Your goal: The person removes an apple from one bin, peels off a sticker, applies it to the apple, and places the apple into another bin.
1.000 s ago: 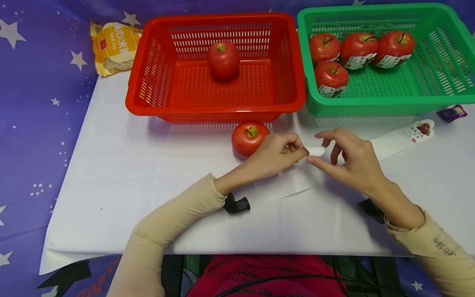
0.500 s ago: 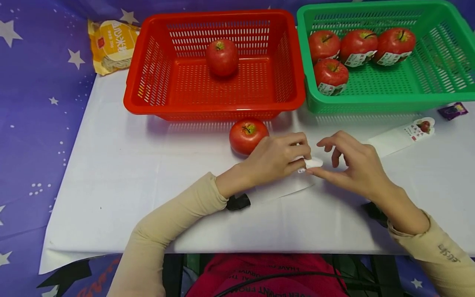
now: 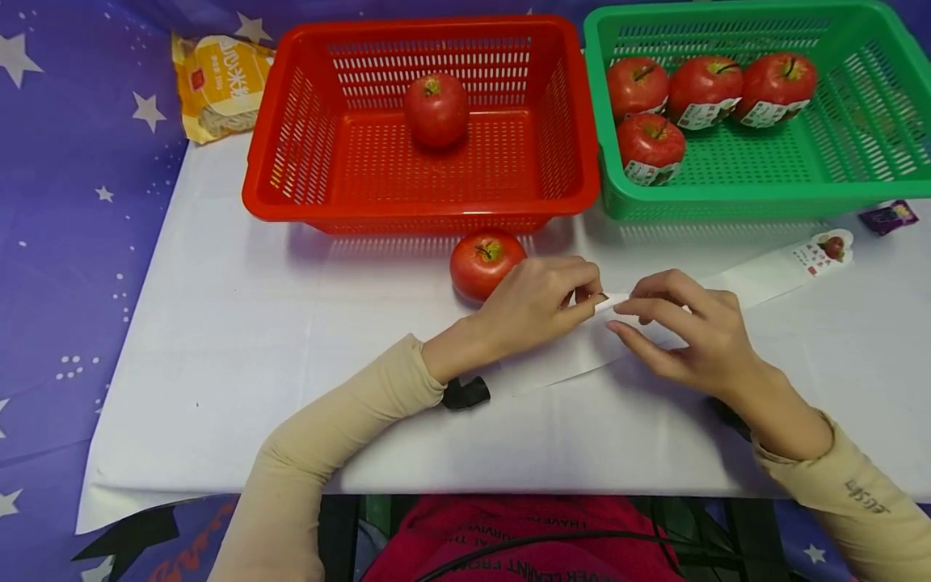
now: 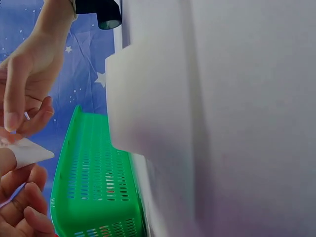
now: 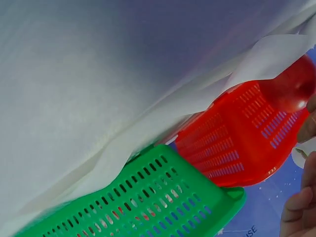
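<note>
My left hand [image 3: 534,307] pinches a small folded piece of white paper [image 4: 33,152], which sticks out past its fingertips in the left wrist view. My right hand [image 3: 691,331] hovers close by on the right, fingers bent loosely, thumb apart from the forefinger. Whether its fingertips touch the paper is hard to tell. Under both hands a long white paper strip [image 3: 771,273] lies slantwise, its rounded right end printed with an apple picture. A red apple [image 3: 483,267] sits just behind my left hand, partly covered by it.
At the back stands a red basket [image 3: 422,212] holding one apple [image 3: 436,111]. Beside it a green basket [image 3: 756,196] holds several apples with paper bands. A yellow food packet [image 3: 225,89] lies back left, a small purple packet [image 3: 889,217] at far right.
Half a second ago the white piece was lower and turned, with print showing; now it is back up between the fingertips. My right thumb has drawn away from it.
</note>
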`<state>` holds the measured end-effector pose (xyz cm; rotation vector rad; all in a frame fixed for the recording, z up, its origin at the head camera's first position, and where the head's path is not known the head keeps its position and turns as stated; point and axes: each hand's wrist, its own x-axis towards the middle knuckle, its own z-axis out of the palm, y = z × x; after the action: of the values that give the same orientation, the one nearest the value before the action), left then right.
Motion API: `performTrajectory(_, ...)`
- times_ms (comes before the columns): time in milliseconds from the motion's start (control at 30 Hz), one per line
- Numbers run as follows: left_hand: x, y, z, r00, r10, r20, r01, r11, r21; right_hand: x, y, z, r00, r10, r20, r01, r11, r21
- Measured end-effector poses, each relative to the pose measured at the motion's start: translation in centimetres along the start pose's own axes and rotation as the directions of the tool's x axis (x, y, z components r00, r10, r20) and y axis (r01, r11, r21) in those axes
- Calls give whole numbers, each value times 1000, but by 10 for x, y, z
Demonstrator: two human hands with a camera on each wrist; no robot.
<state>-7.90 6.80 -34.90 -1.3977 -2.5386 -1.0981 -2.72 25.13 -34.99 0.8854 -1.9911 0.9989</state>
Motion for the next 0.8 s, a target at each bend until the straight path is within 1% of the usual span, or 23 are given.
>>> performTrajectory(67,-1,0,0,1000,25,-6,-25,1000,18,1,1,0,999,36,8,-37,998,52)
performTrajectory(167,-2,-1,0,999,52,-8,-51,998,45,2,2,-2,997,34,64,-39,997,70)
performTrajectory(267,-2,0,0,998,62,2,-62,996,59,2,3,-2,994,-27,106,22,999,46)
performTrajectory(300,-2,0,0,998,60,9,-60,996,59,2,3,-2,994,-49,100,45,998,40)
performTrajectory(367,-2,0,0,998,55,11,-56,997,50,2,3,1,995,-82,49,80,996,43)
performTrajectory(467,-1,1,0,999,35,6,-35,999,18,3,2,5,993,-113,-33,115,991,67)
performTrajectory(567,0,3,0,1000,9,4,-9,1000,-22,3,1,7,986,-143,-86,151,985,89)
performTrajectory(633,1,3,0,1000,-16,2,16,999,-47,4,0,7,982,-162,-98,171,981,96)
performTrajectory(700,1,3,0,998,-61,-21,59,996,-66,4,-1,7,978,-186,-90,194,977,89)
performTrajectory(800,1,1,-1,991,-119,-59,112,988,-103,3,-3,8,976,-213,-38,215,975,62)
